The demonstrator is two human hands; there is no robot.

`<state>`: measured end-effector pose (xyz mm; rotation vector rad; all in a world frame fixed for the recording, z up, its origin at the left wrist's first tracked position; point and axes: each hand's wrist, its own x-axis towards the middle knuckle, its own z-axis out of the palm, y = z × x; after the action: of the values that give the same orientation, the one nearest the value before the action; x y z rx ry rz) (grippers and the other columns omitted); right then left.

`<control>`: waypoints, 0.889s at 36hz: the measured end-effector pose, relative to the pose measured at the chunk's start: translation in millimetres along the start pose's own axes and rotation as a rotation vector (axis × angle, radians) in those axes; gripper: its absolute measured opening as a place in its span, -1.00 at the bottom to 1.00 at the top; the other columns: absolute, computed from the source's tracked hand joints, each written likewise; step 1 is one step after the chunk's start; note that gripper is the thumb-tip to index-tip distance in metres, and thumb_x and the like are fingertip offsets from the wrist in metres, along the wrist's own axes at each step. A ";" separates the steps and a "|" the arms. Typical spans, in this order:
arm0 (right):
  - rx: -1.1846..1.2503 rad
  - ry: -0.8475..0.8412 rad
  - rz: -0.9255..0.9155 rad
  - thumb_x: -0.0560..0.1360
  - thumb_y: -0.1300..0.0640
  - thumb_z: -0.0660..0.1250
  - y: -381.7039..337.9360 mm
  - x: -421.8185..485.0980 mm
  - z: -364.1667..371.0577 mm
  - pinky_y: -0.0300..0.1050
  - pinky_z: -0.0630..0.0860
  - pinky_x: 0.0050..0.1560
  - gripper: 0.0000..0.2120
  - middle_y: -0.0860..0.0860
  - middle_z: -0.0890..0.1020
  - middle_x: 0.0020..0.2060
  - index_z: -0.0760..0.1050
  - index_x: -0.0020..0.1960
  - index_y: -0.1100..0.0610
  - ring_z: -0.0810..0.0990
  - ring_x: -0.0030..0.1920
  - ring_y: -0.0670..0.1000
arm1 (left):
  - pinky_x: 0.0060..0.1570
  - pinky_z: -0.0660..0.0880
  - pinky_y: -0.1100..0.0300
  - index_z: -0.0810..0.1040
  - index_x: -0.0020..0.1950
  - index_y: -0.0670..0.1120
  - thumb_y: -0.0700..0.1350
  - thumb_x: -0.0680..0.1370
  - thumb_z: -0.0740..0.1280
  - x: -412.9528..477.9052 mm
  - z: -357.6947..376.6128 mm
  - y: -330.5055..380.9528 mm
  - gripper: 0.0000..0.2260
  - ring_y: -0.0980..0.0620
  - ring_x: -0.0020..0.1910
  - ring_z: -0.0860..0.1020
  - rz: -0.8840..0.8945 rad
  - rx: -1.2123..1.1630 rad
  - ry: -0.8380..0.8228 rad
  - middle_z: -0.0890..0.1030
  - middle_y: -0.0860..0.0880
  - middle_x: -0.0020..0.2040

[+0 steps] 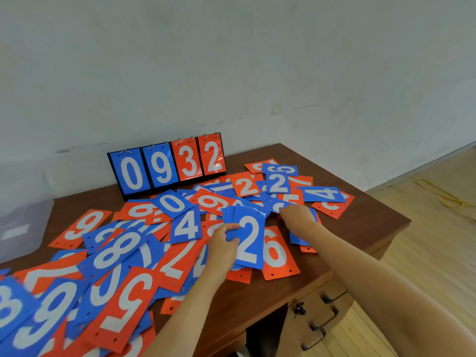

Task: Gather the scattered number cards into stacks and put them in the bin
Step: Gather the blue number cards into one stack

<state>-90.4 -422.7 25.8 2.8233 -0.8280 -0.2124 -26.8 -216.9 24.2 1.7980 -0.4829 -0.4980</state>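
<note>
Bin (pixel 25 220): translucent and blurred, at 9 o'clock of the table, just beside its left edge. A pale label shows on it.
Cards (pixel 117 251): red and blue with white numerals, loose and overlapping across most of the table from 7 o'clock round to 2 o'clock.
Near-left cards: a blue 9 (pixel 49 313) and a red 5 (pixel 128 302) lie at 7 o'clock, overlapping, closest to the camera.
Scoreboard (pixel 167 166): upright at 12 o'clock by the wall. 4 cards hang on rings and read 0 9 3 2, 2 blue then 2 red.
Left hand (pixel 222 243): at the table's centre, thumb on the front, gripping the stack by its left edge.
Stack (pixel 248 240): several blue cards, fanned a little at the top, with a 2 on the front. It is held tilted above the loose cards, with a red 6 (pixel 277 253) at its 4 o'clock.
Right hand (pixel 296 215): at 2 o'clock of the stack, palm down on the loose cards, fingertips on a blue card. I cannot tell whether it pinches that card or only touches it.
Far-right cards: a blue 2 (pixel 277 182) and a blue 4 (pixel 323 194) lie at 1 o'clock, on top of red cards.
Table (pixel 360 228): dark brown wood, bare along its right and near edges.
Drawers (pixel 322 313): under the table's front at 5 o'clock, with dark handles.
Floor (pixel 438 266): pale boards. A yellow cord (pixel 443 197) lies on it at 3 o'clock, well apart from the table.
</note>
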 end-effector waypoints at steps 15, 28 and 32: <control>0.437 0.482 0.163 0.60 0.13 0.14 -13.6 -83.7 -50.0 -0.14 0.50 -0.20 -0.78 0.07 0.62 0.06 0.46 0.19 0.11 0.60 -0.01 0.07 | -0.30 0.55 0.12 0.46 0.11 0.02 -0.28 0.57 0.23 -44.3 -22.9 -1.4 -0.78 0.01 -0.10 0.60 -0.018 -0.040 0.046 0.49 -0.04 0.13; 1.457 0.274 0.150 0.56 0.13 0.28 -44.4 -134.5 -40.3 -0.18 0.58 -0.11 -0.81 -0.11 0.54 -0.06 0.46 0.16 0.15 0.55 0.04 -0.04 | -0.55 0.33 0.35 0.49 0.14 -0.01 -0.33 0.54 0.18 -72.7 -16.9 9.6 -0.71 0.11 -0.36 0.45 0.028 -0.109 0.066 0.51 -0.05 0.11; 1.328 0.262 0.172 0.54 0.10 0.31 -47.8 -135.2 -30.2 -0.11 0.58 -0.09 -0.76 -0.04 0.55 -0.01 0.45 0.18 0.14 0.55 -0.03 -0.04 | -0.53 0.41 0.37 0.49 0.15 -0.05 -0.29 0.56 0.22 -78.8 -14.1 12.2 -0.77 -0.08 -0.03 0.59 0.014 -0.190 0.081 0.48 -0.02 0.15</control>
<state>-172.5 -305.1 55.8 3.6664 -1.5185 1.1149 -84.9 -165.1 46.7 1.6242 -0.3791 -0.4441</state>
